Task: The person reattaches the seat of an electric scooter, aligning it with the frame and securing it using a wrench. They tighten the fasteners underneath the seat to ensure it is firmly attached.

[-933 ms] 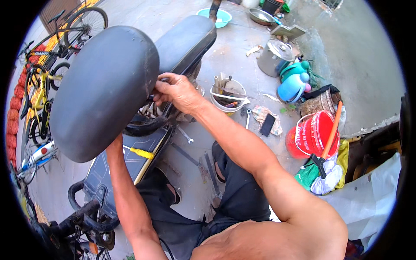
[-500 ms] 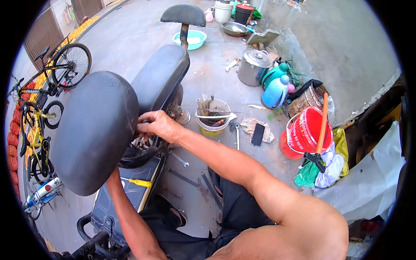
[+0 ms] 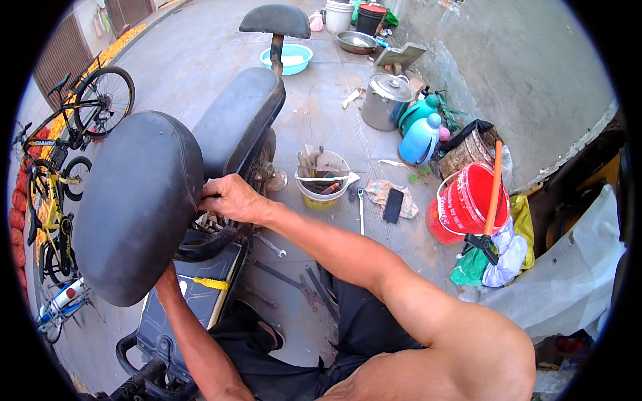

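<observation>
Found right fingers (image 3: 212,190) bent at edge of black seat (image 3: 137,207), left fingers hidden behind it. Could not tell either grip. Noted yellow handle (image 3: 211,283) below right fingers.

The rounded seat cushion (image 3: 137,207) is showing plain charcoal grey, and the longer seat (image 3: 241,110) and the backrest (image 3: 275,21) are wearing a similar dark grey. The footboard (image 3: 164,321) is displaying slate blue-grey with a pattern of thin pale lines, while the tool handle (image 3: 210,283) is standing out in bright yellow. The red bucket (image 3: 445,217) is carrying white lettering; the long handle (image 3: 494,190) is showing orange. A green bag (image 3: 472,267), a lilac-white bag (image 3: 505,257) and a yellow bag (image 3: 523,227) are mixing their colours. One jug (image 3: 420,142) is showing sky blue, the basin (image 3: 297,57) pale turquoise. The black phone (image 3: 393,205) is contrasting with a pinkish, mottled cloth (image 3: 376,192).
</observation>
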`<state>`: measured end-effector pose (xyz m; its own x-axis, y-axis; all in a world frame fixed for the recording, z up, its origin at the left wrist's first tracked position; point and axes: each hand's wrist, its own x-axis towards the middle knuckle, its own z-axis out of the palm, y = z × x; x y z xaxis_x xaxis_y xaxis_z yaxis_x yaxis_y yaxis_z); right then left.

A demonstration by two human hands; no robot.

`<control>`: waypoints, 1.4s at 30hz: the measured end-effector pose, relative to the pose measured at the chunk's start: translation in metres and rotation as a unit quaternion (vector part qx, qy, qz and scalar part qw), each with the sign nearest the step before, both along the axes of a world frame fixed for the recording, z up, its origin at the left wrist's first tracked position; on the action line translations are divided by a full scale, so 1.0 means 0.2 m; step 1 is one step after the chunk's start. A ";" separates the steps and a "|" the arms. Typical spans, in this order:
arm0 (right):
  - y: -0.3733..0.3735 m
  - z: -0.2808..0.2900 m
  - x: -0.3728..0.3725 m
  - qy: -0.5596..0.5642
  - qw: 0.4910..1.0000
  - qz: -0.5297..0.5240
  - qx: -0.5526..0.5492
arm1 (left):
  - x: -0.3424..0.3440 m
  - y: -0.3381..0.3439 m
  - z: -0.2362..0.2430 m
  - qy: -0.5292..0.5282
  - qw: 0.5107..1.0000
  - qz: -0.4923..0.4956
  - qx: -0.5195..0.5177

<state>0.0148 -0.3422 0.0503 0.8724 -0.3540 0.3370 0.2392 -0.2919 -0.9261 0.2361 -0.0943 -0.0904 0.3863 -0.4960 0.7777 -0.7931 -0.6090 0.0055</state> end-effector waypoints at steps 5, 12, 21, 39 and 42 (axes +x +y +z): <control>-0.02 0.00 0.01 -0.049 0.997 -0.034 -0.043 | -0.02 0.00 0.03 -0.035 0.999 -0.025 -0.009; 0.00 -0.06 0.04 -0.010 0.998 -0.017 -0.064 | -0.05 -0.01 0.09 -0.051 0.997 -0.049 -0.019; 0.01 -0.08 0.05 -0.051 0.998 0.012 -0.042 | -0.05 -0.02 0.11 -0.096 0.994 -0.052 -0.021; 0.05 -0.09 0.06 -0.013 0.998 -0.008 -0.061 | -0.04 -0.03 0.09 -0.021 0.998 -0.054 -0.025; 0.04 -0.06 0.04 -0.029 0.995 -0.012 -0.091 | -0.03 -0.01 0.10 -0.012 0.998 -0.051 -0.026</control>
